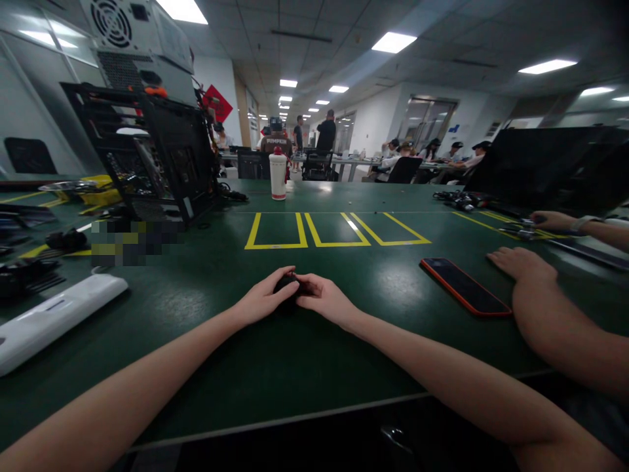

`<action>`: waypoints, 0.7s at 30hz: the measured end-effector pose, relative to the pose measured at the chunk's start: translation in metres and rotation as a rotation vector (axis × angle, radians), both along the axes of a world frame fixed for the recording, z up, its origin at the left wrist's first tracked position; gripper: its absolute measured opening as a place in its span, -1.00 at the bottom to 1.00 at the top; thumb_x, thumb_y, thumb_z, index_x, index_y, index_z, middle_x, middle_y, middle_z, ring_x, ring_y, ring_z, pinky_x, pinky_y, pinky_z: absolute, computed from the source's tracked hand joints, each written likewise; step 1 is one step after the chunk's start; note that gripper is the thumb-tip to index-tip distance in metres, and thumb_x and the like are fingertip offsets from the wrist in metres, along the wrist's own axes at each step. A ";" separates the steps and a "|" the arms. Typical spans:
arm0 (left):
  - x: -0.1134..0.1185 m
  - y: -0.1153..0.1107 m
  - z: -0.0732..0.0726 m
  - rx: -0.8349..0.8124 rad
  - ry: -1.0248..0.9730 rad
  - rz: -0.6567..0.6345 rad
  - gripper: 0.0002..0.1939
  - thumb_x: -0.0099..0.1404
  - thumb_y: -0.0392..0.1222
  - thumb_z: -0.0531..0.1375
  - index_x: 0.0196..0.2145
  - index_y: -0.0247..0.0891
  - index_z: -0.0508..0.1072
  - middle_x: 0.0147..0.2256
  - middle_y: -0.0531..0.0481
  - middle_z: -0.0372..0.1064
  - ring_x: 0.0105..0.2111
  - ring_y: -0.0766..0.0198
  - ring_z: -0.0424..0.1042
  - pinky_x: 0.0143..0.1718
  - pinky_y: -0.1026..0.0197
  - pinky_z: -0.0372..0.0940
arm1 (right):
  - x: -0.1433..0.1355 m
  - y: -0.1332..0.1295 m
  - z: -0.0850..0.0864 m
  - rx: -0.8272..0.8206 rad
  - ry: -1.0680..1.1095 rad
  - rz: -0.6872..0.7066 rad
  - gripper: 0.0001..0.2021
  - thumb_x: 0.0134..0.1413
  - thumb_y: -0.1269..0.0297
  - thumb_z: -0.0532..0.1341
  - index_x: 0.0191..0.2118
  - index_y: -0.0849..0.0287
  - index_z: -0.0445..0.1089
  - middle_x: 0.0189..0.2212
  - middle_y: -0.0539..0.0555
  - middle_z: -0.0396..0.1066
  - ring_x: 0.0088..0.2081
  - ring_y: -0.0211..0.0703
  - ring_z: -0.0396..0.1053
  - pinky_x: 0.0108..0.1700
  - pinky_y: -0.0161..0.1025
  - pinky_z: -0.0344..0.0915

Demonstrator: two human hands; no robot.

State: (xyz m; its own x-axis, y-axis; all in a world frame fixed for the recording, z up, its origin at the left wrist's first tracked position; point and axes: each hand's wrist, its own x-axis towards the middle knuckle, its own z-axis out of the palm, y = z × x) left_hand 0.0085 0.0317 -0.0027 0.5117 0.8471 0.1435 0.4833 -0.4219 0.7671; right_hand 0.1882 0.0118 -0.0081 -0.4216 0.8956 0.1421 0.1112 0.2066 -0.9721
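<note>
Both hands meet over the green table, close to its middle. Between them is a small dark rounded object [287, 286], mostly covered by fingers, so its exact kind cannot be made out. My left hand [268, 295] wraps it from the left, thumb across the near side and fingers behind. From the right, my right hand [322, 296] pinches at its edge, with fingertips close to my left thumb. A thin dark piece shows at the top between the fingertips.
Yellow tape outlines [339, 245] lie beyond my hands, with a white cup [278, 176] farther back. An orange-edged phone [464, 286] lies right, beside another person's arm [535, 275]. A white device [59, 321] and an open computer case [147, 151] stand left.
</note>
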 end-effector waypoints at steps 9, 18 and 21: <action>0.004 -0.006 0.001 0.025 0.109 0.022 -0.40 0.26 0.12 -0.10 0.17 -0.20 -0.06 0.14 -0.11 0.04 0.12 0.12 0.10 0.10 0.07 0.05 | -0.006 0.004 -0.009 0.099 -0.144 -0.081 -0.55 -0.26 0.16 0.34 -0.20 0.14 0.20 -0.21 0.05 0.37 -0.14 -0.08 0.36 -0.08 -0.05 0.27; -0.091 0.003 0.043 0.202 0.545 0.192 -0.24 0.18 0.22 -0.06 0.20 -0.24 -0.16 0.20 -0.19 -0.13 0.14 -0.01 0.04 0.08 0.05 0.02 | -0.003 0.003 -0.005 0.020 -0.148 -0.061 -0.52 -0.26 0.23 0.35 -0.17 0.14 0.18 -0.14 0.09 0.34 -0.09 -0.08 0.34 -0.05 -0.06 0.27; -0.186 0.033 0.046 0.242 0.836 0.552 -0.19 0.18 0.21 -0.07 0.15 -0.56 -0.07 0.11 -0.40 0.02 0.11 -0.14 0.05 0.07 -0.09 -0.07 | -0.004 0.005 -0.007 0.005 -0.144 -0.064 -0.51 -0.27 0.24 0.35 -0.16 0.14 0.18 -0.12 0.10 0.33 -0.07 -0.06 0.33 -0.02 -0.03 0.25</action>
State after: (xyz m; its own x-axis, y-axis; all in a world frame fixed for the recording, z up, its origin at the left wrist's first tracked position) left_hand -0.1774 0.0650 0.0438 0.0748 0.9901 0.1187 0.9968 -0.0777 0.0202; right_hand 0.1840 0.0168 -0.0150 -0.3800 0.9208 0.0885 0.2624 0.1991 -0.9442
